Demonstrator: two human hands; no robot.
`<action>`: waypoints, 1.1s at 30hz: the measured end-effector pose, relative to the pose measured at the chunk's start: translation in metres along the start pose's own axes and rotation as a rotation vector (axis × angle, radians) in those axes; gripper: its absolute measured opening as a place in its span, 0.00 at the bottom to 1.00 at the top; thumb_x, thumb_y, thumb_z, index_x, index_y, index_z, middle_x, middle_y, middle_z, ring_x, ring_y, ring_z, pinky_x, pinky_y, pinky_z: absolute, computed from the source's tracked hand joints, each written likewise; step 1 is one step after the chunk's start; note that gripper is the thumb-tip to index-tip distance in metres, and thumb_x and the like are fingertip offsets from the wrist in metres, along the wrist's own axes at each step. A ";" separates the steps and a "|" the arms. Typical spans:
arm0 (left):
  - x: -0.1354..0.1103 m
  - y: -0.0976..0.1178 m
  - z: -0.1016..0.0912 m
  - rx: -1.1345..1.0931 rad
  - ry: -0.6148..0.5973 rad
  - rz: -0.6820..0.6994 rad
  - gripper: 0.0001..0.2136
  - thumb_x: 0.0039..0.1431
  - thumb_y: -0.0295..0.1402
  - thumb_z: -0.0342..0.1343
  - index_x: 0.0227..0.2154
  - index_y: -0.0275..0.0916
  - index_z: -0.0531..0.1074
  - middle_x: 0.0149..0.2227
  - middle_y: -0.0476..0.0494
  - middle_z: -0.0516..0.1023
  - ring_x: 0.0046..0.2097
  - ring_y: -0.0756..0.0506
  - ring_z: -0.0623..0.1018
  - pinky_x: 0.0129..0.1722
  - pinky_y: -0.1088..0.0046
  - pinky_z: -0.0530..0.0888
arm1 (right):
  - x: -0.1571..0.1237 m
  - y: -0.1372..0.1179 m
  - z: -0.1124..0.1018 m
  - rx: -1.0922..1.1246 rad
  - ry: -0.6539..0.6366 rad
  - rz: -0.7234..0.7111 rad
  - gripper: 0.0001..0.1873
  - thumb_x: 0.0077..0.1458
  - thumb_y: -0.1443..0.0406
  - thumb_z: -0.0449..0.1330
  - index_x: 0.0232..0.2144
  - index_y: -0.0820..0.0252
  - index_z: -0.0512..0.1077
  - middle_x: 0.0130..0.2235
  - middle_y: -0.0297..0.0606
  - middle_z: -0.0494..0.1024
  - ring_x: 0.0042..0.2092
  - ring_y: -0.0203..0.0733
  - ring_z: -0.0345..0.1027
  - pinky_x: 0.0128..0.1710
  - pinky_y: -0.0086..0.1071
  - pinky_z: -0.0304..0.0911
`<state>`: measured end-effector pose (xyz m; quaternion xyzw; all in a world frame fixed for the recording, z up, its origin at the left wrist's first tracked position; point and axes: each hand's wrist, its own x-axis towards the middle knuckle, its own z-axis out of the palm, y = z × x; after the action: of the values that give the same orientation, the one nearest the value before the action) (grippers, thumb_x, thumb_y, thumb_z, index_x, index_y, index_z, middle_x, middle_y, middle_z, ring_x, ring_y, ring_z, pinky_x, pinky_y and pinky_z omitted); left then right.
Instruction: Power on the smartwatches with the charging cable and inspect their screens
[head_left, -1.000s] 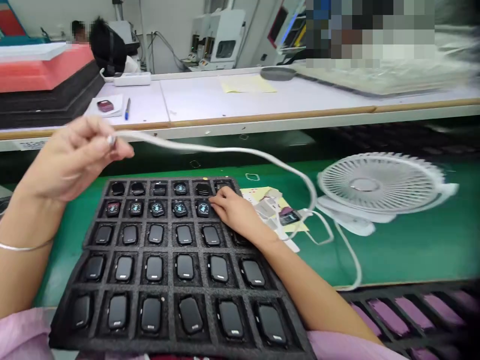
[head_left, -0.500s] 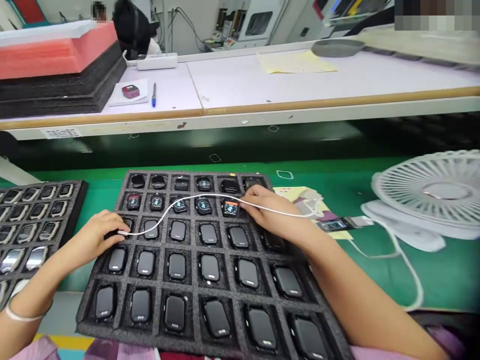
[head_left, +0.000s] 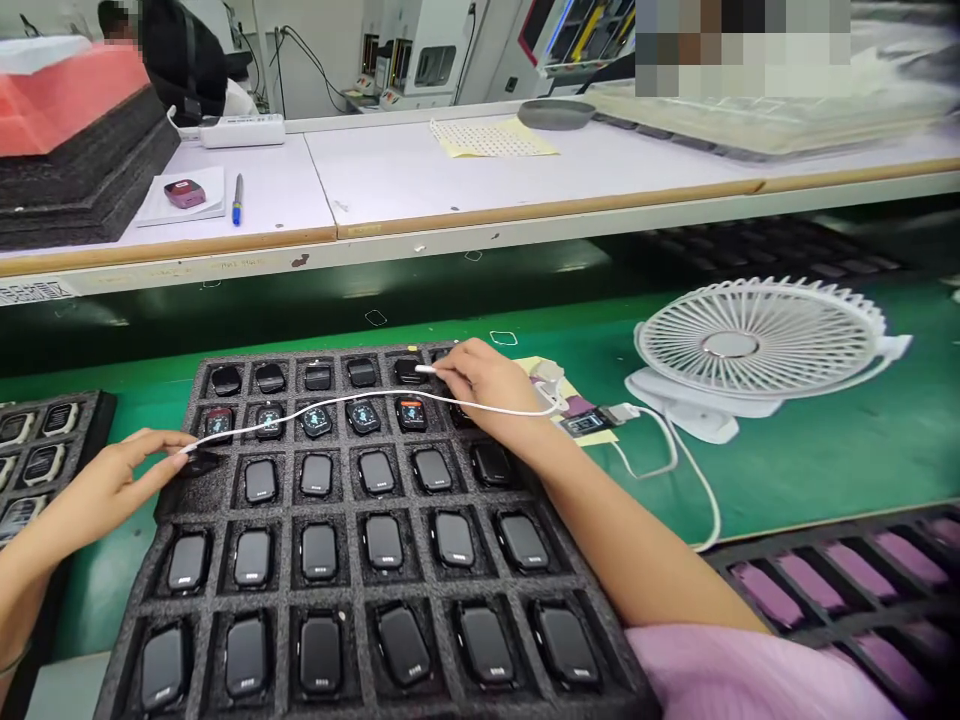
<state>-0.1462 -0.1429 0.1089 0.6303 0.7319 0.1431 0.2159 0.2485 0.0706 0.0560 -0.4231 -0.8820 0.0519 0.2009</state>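
Observation:
My left hand [head_left: 139, 480] is closed at the left edge of a dark grey foam tray [head_left: 292, 510]. It pinches the end of a white cable [head_left: 390, 396] against a black smartwatch [head_left: 199, 461], tilted above the first pocket of the third row. The cable runs over the tray and past my right wrist. At the far row, my right hand [head_left: 491, 385] pinches a white cable plug [head_left: 425, 370] near a watch [head_left: 410, 371] in its pocket. Several second-row watches, one with an orange-topped screen [head_left: 412, 414], are lit. Watches in the nearer rows have dark screens.
A white fan [head_left: 757, 340] stands right, near a small display module [head_left: 589, 422] with cables. Another watch tray [head_left: 52, 460] lies left; a tray with purple pieces [head_left: 810, 580] is at lower right. A raised shelf [head_left: 390, 190] spans the back, holding foam stacks [head_left: 75, 150] and a pen [head_left: 238, 200].
The view has swung right. My right hand has left the orange-screened watch and now holds a plug by the far row. My left hand has lifted the watch from its pocket.

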 end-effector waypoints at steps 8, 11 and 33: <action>0.002 0.004 0.003 -0.091 -0.104 -0.001 0.15 0.64 0.46 0.52 0.42 0.49 0.81 0.46 0.48 0.84 0.50 0.38 0.79 0.56 0.60 0.71 | 0.017 0.005 0.003 -0.052 -0.140 -0.067 0.14 0.63 0.67 0.51 0.38 0.60 0.78 0.40 0.46 0.81 0.44 0.48 0.72 0.42 0.37 0.58; 0.002 0.003 0.004 -0.070 -0.117 0.003 0.15 0.64 0.46 0.52 0.43 0.51 0.81 0.47 0.49 0.83 0.51 0.38 0.78 0.57 0.60 0.70 | 0.023 0.005 -0.005 0.010 -0.117 0.013 0.17 0.65 0.65 0.48 0.39 0.61 0.77 0.41 0.47 0.80 0.42 0.47 0.72 0.41 0.36 0.61; 0.006 -0.007 0.011 -0.067 -0.193 0.048 0.15 0.66 0.44 0.49 0.48 0.55 0.79 0.53 0.51 0.80 0.57 0.38 0.75 0.65 0.52 0.57 | 0.045 0.004 0.007 -0.227 -0.349 0.004 0.19 0.64 0.67 0.48 0.46 0.61 0.78 0.42 0.47 0.78 0.42 0.47 0.72 0.40 0.34 0.61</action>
<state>-0.1472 -0.1384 0.0954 0.6508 0.6873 0.1113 0.3029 0.2230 0.1082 0.0628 -0.4294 -0.9027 0.0254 -0.0040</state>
